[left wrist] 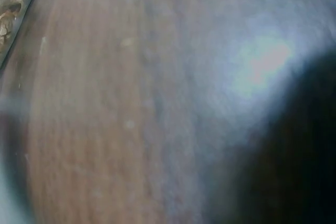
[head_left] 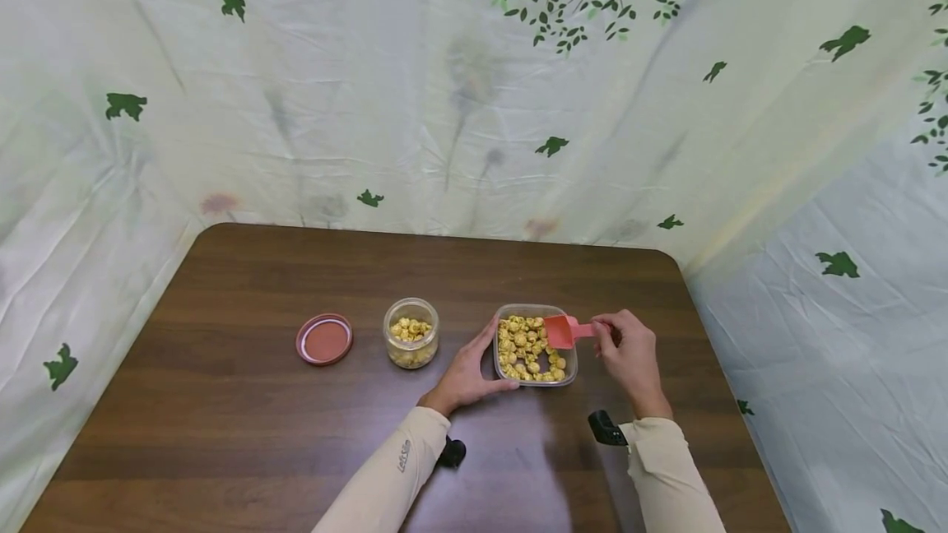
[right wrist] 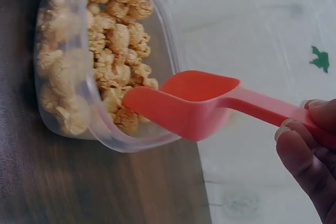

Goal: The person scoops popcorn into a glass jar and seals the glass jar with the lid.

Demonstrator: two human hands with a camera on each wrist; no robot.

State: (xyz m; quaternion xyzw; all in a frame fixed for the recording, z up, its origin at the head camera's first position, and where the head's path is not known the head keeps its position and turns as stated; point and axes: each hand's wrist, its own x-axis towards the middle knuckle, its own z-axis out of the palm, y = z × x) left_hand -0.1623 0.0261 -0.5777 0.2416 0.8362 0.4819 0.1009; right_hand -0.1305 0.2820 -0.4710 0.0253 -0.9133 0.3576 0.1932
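Observation:
A clear plastic container (head_left: 548, 382) of caramel popcorn (head_left: 520, 342) stands on the table. My left hand (head_left: 468, 374) holds it at the left side, thumb along its front edge and fingers along the far left. Between thumb and fingers, my right hand (head_left: 628, 356) pinches the handle of a red scoop (head_left: 560, 331). The scoop's bowl overlaps the container's right side, tilted over the popcorn. Seen from the right wrist, the scoop (right wrist: 194, 114) shows no popcorn inside, and its lip is right at the popcorn. The left wrist view catches only a corner of the container.
Left of the container stands an uncovered clear jar (head_left: 389, 344), partly filled with popcorn. Further left lies a round red lid (head_left: 324, 340). The brown wooden table (head_left: 222, 401) meets a leaf-patterned cloth backdrop (head_left: 415, 105) at its far edge.

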